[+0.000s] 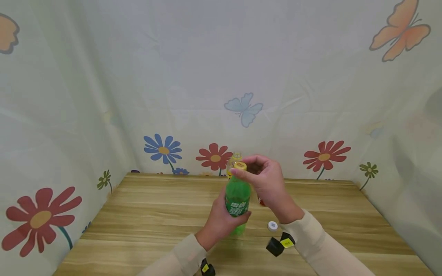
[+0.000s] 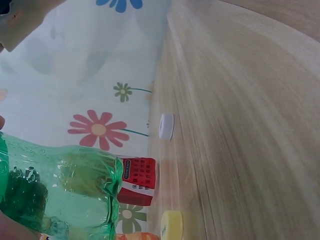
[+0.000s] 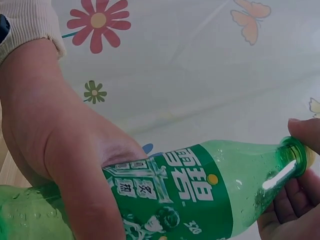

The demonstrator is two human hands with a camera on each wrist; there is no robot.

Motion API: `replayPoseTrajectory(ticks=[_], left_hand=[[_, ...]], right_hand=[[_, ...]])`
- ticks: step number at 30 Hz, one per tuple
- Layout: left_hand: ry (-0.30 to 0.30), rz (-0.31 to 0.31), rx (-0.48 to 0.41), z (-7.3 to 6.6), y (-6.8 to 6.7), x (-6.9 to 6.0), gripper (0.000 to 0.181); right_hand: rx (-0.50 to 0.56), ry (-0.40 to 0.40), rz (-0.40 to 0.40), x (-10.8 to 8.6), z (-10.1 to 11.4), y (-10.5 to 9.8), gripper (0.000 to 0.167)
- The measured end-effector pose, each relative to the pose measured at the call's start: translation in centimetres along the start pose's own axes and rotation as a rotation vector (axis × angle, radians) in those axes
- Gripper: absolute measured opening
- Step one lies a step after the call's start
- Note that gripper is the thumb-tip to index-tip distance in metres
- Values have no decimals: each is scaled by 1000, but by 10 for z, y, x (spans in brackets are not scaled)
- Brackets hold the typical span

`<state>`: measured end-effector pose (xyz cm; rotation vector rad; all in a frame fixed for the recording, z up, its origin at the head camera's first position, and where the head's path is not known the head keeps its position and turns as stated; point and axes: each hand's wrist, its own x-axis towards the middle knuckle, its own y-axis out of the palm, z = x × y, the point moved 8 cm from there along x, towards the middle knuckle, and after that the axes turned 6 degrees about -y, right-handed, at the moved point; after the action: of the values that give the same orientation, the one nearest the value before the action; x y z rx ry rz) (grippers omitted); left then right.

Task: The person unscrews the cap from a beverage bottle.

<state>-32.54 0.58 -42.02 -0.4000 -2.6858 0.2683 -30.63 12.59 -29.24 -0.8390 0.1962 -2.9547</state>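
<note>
A green plastic soda bottle [image 1: 237, 189] is held upright above the table. My left hand [image 1: 222, 218] grips it round the body, below and partly over the green label seen in the right wrist view. At the bottle's mouth, the thumb and fingers of my right hand [image 1: 267, 182] pinch a yellow bottle cap [image 1: 240, 165]. In the right wrist view the bottle neck [image 3: 290, 157] shows close to those fingers, which mostly hide the cap. Through the clear green base [image 2: 85, 190] in the left wrist view, no other hand contact is visible.
On the wooden table [image 1: 155, 207] lie a white cap [image 1: 272, 226] and another yellow cap [image 2: 172, 225]. Behind the green bottle stands a clear open-necked bottle [image 1: 236, 156], partly hidden. Something with a red-and-white label [image 2: 137, 181] stands nearby. Patterned cloth [image 1: 190, 76] hangs around the table.
</note>
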Motion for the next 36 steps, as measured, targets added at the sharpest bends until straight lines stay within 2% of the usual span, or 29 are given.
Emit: replayPoseTrajectory(ticks=[10, 17, 25, 30, 36], left_hand=[[13, 6, 0, 0, 0, -1, 79], [-6, 14, -24, 4, 1, 0, 78], [-9, 10, -21, 6, 1, 1, 77], [-17, 14, -30, 4, 2, 0, 75], [-22, 14, -31, 4, 3, 1, 76]], right_hand=[[-1, -34, 123, 2, 1, 4, 32], [-10, -49, 217, 4, -1, 5, 33], [43, -88, 353, 5, -4, 8, 30], [52, -78, 378, 5, -6, 9, 31], [22, -51, 357, 5, -9, 7, 35]])
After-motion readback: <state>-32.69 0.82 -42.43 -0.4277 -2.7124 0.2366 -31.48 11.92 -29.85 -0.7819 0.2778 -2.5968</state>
